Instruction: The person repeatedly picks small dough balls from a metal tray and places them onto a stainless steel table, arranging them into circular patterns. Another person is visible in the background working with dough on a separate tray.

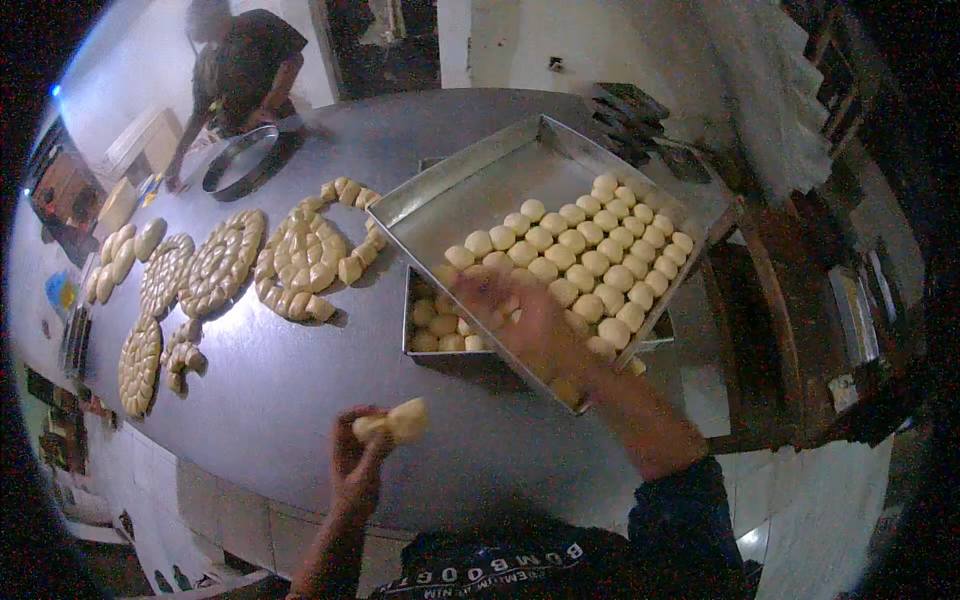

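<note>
My left hand (364, 442) holds pieces of pale dough (405, 421) between thumb and fingers, above the near part of the metal table. My right hand (517, 307), blurred, is over the near left side of a large metal tray (457, 176); whether its fingers grip anything cannot be told. Rows of round dough balls (595, 262) fill the tray's right and near part, while its far left part shows bare metal. The tray lies askew on top of another metal tray (450, 352), which also holds dough balls (442, 324).
Coiled dough pieces (223, 262) and a looser coil (304, 251) lie on the metal table (285, 390) at left. A person (251, 67) leans over the far left edge beside a round metal pan (241, 163). Dark trays (626, 112) are stacked at the back right.
</note>
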Tool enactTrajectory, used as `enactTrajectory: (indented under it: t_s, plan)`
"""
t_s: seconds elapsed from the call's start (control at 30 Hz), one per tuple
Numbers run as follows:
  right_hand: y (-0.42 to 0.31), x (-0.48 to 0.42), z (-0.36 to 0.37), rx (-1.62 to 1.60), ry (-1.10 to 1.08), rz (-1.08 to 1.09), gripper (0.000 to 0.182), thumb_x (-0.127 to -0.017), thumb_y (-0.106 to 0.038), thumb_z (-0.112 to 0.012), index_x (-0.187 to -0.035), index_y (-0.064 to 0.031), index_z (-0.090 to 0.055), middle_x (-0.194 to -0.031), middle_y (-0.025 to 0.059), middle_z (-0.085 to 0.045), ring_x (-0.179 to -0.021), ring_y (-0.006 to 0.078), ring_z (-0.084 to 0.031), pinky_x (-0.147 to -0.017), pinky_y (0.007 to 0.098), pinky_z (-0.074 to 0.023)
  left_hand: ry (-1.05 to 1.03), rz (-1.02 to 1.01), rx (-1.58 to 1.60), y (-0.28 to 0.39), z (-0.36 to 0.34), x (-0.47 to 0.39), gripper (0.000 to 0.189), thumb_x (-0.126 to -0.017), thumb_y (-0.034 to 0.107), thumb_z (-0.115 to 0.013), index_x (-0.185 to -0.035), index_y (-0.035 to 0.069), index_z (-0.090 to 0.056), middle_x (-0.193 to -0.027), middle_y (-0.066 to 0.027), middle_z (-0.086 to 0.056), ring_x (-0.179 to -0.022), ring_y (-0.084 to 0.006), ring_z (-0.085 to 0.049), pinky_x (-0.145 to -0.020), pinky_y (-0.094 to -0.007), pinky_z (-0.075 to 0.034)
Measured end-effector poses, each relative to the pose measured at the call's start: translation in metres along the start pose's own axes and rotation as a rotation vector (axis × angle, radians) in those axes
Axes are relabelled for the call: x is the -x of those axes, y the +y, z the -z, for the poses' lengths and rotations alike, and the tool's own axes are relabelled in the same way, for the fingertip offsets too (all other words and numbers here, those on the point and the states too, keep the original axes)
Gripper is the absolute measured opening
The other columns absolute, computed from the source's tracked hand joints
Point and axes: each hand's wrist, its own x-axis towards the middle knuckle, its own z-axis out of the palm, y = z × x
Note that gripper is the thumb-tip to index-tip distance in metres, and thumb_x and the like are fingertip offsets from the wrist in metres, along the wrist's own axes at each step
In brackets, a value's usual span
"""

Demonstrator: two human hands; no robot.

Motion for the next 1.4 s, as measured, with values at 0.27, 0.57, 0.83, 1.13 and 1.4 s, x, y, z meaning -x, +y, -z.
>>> enactTrajectory:
  t_s: [0.27, 0.57, 0.83, 1.13, 1.4]
  plan:
    - [0.035, 0.214, -0.082, 0.058, 0.17, -0.271, 0.037, -0.08, -0.013, -0.057, -0.116, -0.0083, -0.051, -0.111, 0.0141, -0.051, -0.099, 0.027, -0.051, -0.087, 0.035, -0.0387, -0.11, 0.085, 0.06, -0.024, 0.064, -0.018, 0.015, -0.086, 0.014, -0.05, -0.097, 0.004, -0.05, -0.095, -0.0094, -0.058, -0.09, -0.0188, -0.055, -0.08, -0.0309, -0.043]
    - [0.08, 0.177, -0.086, 0.876, 0.41, -0.493, 0.032, -0.074, -0.026, -0.059, -0.099, -0.0067, -0.054, -0.096, 0.0129, -0.052, -0.092, 0.0337, -0.045, -0.077, 0.0484, -0.0341, -0.206, 0.259, -0.009, -0.024, 0.091, -0.01, 0.021, -0.08, 0.004, -0.055, -0.078, 0.013, -0.036, -0.074, 0.0022, -0.037, -0.063, -0.006, -0.034, -0.055, -0.0214, -0.03]
    - [0.121, 0.212, -0.026, 1.168, 0.807, -0.381, 0.024, -0.068, -0.021, -0.064, -0.085, -0.0062, -0.055, -0.092, 0.0129, -0.054, -0.087, 0.0348, -0.05, -0.078, 0.0449, -0.0387, -0.021, 0.266, -0.198, -0.014, 0.121, -0.017, 0.023, -0.077, 0.005, -0.058, -0.07, 0.014, -0.039, -0.063, 0.0053, -0.036, -0.055, -0.0047, -0.032, -0.048, -0.0207, -0.029]
    - [0.124, 0.236, -0.004, 1.053, 0.693, -0.365, 0.03, -0.065, -0.013, -0.065, -0.091, -0.0044, -0.055, -0.094, 0.0155, -0.054, -0.091, 0.0343, -0.05, -0.079, 0.045, -0.0411, -0.199, 0.248, -0.265, -0.018, 0.067, -0.035, 0.021, -0.076, 0.008, -0.061, -0.077, 0.012, -0.04, -0.073, 0.0024, -0.041, -0.067, -0.0068, -0.038, -0.059, -0.0211, -0.033]
    - [0.079, 0.274, 0.043, 0.541, 0.503, -0.576, 0.03, -0.072, -0.012, -0.061, -0.1, -0.0054, -0.054, -0.1, 0.0126, -0.054, -0.097, 0.0285, -0.05, -0.085, 0.0386, -0.0411, -0.058, 0.152, -0.124, -0.022, 0.042, -0.05, 0.02, -0.078, 0.013, -0.061, -0.086, 0.01, -0.042, -0.077, 0.0007, -0.047, -0.072, -0.0083, -0.045, -0.061, -0.0232, -0.038]
